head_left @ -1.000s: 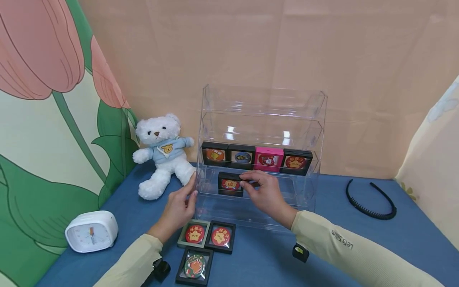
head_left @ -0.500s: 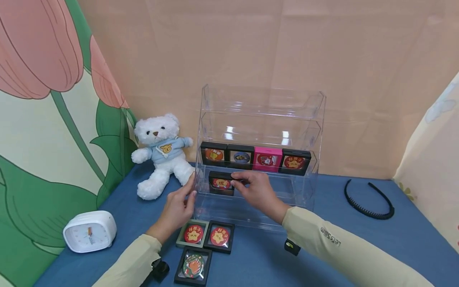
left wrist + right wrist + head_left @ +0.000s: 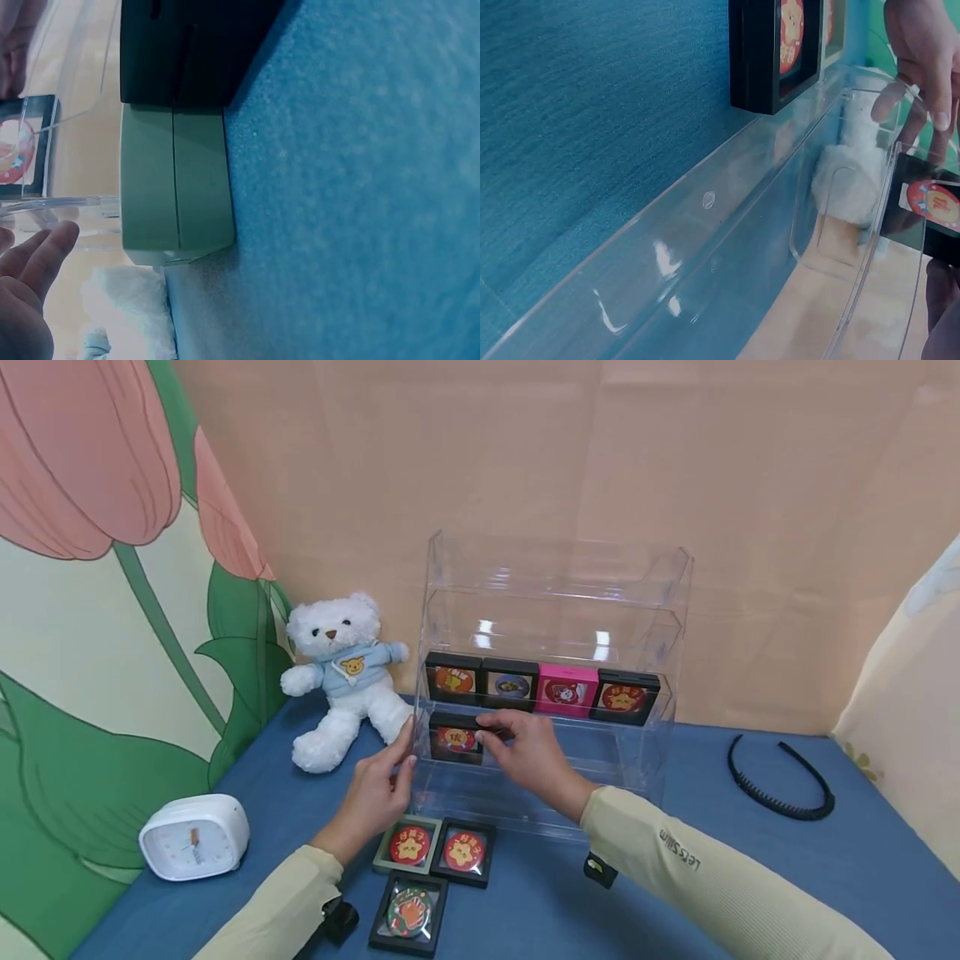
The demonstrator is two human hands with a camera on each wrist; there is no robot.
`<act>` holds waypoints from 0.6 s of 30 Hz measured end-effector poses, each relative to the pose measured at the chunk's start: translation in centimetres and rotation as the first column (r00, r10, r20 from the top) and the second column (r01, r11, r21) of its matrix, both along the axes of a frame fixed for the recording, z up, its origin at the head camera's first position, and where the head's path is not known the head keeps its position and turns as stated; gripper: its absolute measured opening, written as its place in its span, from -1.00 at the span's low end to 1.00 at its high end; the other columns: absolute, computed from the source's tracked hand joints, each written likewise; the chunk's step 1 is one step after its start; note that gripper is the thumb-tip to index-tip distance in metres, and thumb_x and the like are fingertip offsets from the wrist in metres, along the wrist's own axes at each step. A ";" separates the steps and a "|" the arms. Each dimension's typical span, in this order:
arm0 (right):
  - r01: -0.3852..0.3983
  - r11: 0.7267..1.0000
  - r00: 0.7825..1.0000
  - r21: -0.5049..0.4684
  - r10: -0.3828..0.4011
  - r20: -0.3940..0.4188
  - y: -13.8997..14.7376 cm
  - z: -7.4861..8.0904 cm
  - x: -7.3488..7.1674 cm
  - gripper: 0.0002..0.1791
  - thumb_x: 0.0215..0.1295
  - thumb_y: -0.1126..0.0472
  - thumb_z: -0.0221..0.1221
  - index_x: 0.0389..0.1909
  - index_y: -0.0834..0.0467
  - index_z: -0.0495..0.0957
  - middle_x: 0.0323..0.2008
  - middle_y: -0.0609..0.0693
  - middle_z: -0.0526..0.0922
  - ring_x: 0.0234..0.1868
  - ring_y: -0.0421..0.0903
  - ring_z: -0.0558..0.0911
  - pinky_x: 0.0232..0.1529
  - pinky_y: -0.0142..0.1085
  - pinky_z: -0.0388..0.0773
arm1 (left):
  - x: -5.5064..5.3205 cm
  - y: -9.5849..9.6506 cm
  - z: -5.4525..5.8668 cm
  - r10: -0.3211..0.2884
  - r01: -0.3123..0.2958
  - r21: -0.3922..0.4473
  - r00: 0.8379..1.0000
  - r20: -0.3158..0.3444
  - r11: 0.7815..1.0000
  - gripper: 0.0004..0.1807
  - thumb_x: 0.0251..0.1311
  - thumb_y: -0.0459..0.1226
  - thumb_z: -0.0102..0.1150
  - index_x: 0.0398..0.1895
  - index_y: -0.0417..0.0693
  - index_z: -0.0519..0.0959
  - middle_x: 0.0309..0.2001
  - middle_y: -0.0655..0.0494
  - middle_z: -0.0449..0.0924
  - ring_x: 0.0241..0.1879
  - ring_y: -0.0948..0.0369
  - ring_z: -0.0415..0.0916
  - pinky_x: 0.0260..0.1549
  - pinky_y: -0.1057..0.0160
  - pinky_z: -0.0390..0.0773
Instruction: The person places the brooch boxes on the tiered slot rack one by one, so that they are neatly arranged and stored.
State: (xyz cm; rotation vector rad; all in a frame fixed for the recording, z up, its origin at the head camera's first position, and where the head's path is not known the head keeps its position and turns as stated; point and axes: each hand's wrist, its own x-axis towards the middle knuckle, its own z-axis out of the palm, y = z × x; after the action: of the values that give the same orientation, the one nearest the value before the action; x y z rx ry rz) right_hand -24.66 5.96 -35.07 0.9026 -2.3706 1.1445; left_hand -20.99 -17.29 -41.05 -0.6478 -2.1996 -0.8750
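Frame centre: right hand [image 3: 528,756] pinches black box [image 3: 456,743] by its right edge, fingers clamped on it. Box at left end of clear rack [image 3: 555,599], one tier below four boxes [image 3: 567,691]. Left hand [image 3: 378,793] touches rack's left side, fingers extended. Lower centre-left: three cases [image 3: 412,912] on table [image 3: 540,914].

It looks like a home, with a teddy bear [image 3: 347,681], clock [image 3: 194,837] (analogue) and tulip mural [image 3: 112,610].

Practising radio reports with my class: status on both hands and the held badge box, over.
Right hand pinching black badge box, near clear rack's left end. Left hand at rack's left side. Nothing visible between box and rack's left wall.
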 end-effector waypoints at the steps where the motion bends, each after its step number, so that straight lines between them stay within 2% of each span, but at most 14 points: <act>1: 0.001 1.000 1.000 -0.002 -0.001 -0.001 0.0 0.0 -0.1 -0.82 0.18 0.29 0.30 -0.17 0.16 0.69 -0.21 -0.03 0.70 -0.29 -0.17 0.67 -0.36 -0.32 0.58 | 0.0 0.0 0.1 0.001 -0.001 -0.001 1.000 0.004 1.000 -0.37 0.21 -0.50 0.10 0.37 -0.25 0.24 0.04 -0.20 0.53 -0.65 0.37 0.30 -0.65 0.37 0.41; 7: -0.003 1.000 1.000 -0.008 0.004 0.005 -0.1 -0.1 -0.2 -0.81 0.17 0.28 0.31 -0.17 0.15 0.68 -0.23 -0.03 0.70 -0.31 -0.16 0.67 -0.34 -0.30 0.59 | 0.0 0.1 0.1 0.004 -0.004 -0.004 1.000 0.023 1.000 -0.38 0.21 -0.50 0.09 0.37 -0.25 0.24 0.04 -0.19 0.54 -0.65 0.38 0.28 -0.65 0.37 0.39; 10: -0.011 1.000 1.000 -0.012 0.011 -0.001 -0.3 -0.1 -0.2 -0.80 0.17 0.29 0.31 -0.17 0.15 0.68 -0.23 -0.03 0.71 -0.31 -0.15 0.67 -0.33 -0.27 0.59 | 0.0 0.0 0.1 0.004 -0.004 -0.002 1.000 0.027 1.000 -0.37 0.22 -0.50 0.09 0.38 -0.24 0.23 -0.03 -0.17 0.58 -0.66 0.38 0.27 -0.66 0.37 0.38; 18: -0.016 1.000 1.000 -0.020 0.016 -0.014 -0.8 -0.3 -0.2 -0.80 0.17 0.29 0.31 -0.17 0.15 0.66 -0.23 -0.05 0.70 -0.33 -0.19 0.67 -0.32 -0.33 0.58 | 0.1 0.0 0.1 0.007 -0.007 -0.001 0.999 0.046 1.000 -0.35 0.23 -0.50 0.08 0.41 -0.17 0.20 -0.14 -0.10 0.61 -0.58 0.34 0.38 -0.62 0.36 0.44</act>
State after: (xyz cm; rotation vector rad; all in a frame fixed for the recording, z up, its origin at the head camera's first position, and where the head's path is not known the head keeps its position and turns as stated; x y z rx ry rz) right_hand -24.85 5.14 -35.33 0.9214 -2.3404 1.1622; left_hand -20.90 -17.31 -40.97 -0.6257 -2.2416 -0.8934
